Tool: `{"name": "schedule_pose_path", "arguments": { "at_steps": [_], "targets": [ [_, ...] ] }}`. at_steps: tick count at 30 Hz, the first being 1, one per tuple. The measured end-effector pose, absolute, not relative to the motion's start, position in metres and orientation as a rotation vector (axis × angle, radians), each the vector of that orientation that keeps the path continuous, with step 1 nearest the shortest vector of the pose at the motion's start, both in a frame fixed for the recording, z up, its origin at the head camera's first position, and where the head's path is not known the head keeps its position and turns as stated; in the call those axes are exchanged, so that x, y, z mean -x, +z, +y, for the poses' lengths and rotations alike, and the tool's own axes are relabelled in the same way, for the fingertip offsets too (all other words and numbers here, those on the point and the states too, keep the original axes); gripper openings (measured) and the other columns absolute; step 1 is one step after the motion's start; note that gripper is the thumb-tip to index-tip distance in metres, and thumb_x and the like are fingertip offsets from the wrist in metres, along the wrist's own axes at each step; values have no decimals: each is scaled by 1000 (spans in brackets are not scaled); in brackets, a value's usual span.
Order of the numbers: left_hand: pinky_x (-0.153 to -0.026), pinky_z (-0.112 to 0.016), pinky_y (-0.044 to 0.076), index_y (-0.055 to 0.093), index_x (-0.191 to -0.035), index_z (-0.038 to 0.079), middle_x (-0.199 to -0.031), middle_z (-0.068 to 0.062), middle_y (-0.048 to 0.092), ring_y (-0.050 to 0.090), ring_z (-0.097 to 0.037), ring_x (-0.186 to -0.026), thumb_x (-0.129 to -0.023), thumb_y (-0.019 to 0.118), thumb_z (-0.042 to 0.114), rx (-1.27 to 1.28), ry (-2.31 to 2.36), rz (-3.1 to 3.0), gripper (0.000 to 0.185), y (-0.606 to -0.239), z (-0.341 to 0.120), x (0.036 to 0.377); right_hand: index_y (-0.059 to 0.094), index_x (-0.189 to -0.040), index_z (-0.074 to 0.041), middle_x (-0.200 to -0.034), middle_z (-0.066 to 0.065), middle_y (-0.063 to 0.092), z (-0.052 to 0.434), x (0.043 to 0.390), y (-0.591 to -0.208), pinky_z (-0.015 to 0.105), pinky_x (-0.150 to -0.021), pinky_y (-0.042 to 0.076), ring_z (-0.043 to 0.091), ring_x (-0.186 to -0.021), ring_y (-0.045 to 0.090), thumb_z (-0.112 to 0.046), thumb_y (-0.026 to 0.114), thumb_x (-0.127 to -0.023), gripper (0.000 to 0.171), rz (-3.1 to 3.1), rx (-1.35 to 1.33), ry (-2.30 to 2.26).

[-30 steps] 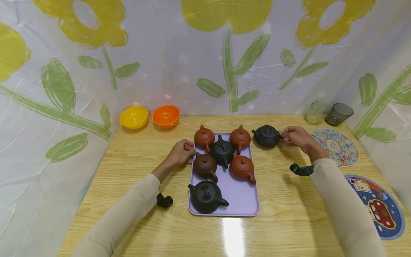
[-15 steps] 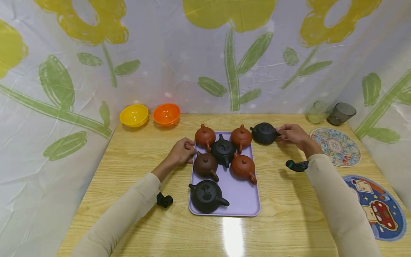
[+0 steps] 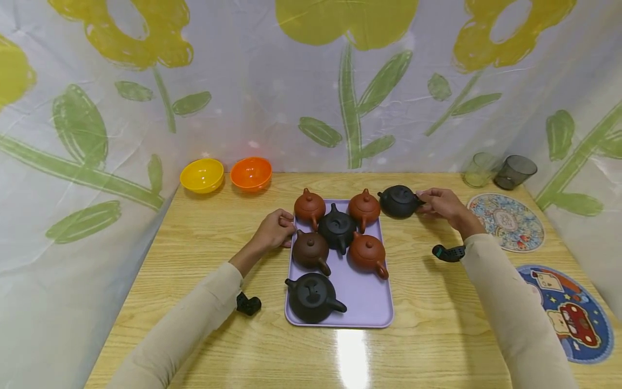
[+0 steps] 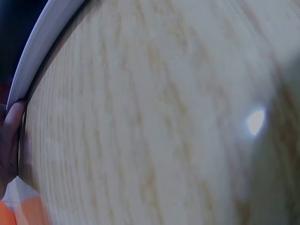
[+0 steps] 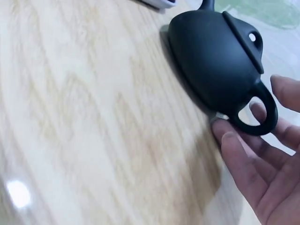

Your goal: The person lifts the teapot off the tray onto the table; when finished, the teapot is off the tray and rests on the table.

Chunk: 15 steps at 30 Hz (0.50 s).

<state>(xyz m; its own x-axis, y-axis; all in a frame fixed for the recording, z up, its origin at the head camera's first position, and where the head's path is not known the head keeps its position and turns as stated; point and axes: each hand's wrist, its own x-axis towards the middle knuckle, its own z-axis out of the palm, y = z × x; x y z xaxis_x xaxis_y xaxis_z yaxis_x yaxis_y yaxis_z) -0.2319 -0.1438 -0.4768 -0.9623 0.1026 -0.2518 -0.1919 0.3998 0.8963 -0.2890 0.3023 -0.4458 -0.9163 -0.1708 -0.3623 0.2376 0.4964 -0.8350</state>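
Observation:
A black teapot (image 3: 399, 201) sits on the table just right of the tray's back corner, its spout towards the tray. My right hand (image 3: 441, 204) is at its handle. In the right wrist view the right hand's fingers (image 5: 243, 164) reach under and behind the handle, while the thumb (image 5: 287, 93) stands apart from it. My left hand (image 3: 275, 229) holds the left rim of the lilac tray (image 3: 369, 308), its fingers bent. On the tray are black teapots (image 3: 311, 297), a dark brown teapot (image 3: 310, 251) and reddish-brown teapots (image 3: 366, 253).
Yellow (image 3: 202, 176) and orange (image 3: 251, 174) bowls stand at the back left. Two glasses (image 3: 515, 173) are at the back right. A patterned round mat (image 3: 507, 222) and a blue cartoon mat (image 3: 568, 324) lie on the right. A flowered curtain surrounds the table.
The black teapot outside the tray has shifted slightly left and back, with my right hand following at its handle. My left hand stays at the tray's rim.

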Motion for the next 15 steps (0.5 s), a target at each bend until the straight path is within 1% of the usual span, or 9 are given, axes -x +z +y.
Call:
{"name": "schedule_pose_path", "arguments": {
  "at_steps": [2, 4, 9, 15],
  "targets": [
    [-56, -31, 63, 55, -119, -2, -99, -15, 64, 62, -14, -68, -92, 63, 0, 79, 1588, 2391, 28, -478, -144, 232, 41, -146, 2, -145, 24, 46, 304, 288, -447, 39, -100, 57, 14, -103, 70, -49, 46, -104, 66, 2349, -61, -1400],
    [-55, -31, 62, 54, -119, -3, -98, -15, 64, 62, -14, -69, -93, 62, 0, 78, 1590, 2389, 28, -479, -144, 232, 39, -149, 1, -149, 25, 43, 307, 286, -448, 39, -99, 57, 15, -104, 69, -51, 45, -103, 70, 2365, -71, -1399],
    [-57, -31, 63, 54, -120, -2, -101, -16, 64, 62, -15, -71, -93, 63, 0, 82, 1581, 2399, 29, -476, -144, 231, 37, -151, 0, -151, 25, 42, 316, 281, -448, 38, -96, 59, 13, -101, 69, -56, 45, -102, 76, 2419, -105, -1415],
    [-57, -33, 63, 54, -115, -3, -95, -15, 64, 63, -16, -69, -92, 61, -1, 37, 1607, 2390, 25, -473, -145, 229, 40, -149, 0, -152, 23, 43, 325, 272, -445, 33, -89, 61, 3, -94, 68, -60, 44, -100, 77, 2490, -112, -1450]
  ]
}}
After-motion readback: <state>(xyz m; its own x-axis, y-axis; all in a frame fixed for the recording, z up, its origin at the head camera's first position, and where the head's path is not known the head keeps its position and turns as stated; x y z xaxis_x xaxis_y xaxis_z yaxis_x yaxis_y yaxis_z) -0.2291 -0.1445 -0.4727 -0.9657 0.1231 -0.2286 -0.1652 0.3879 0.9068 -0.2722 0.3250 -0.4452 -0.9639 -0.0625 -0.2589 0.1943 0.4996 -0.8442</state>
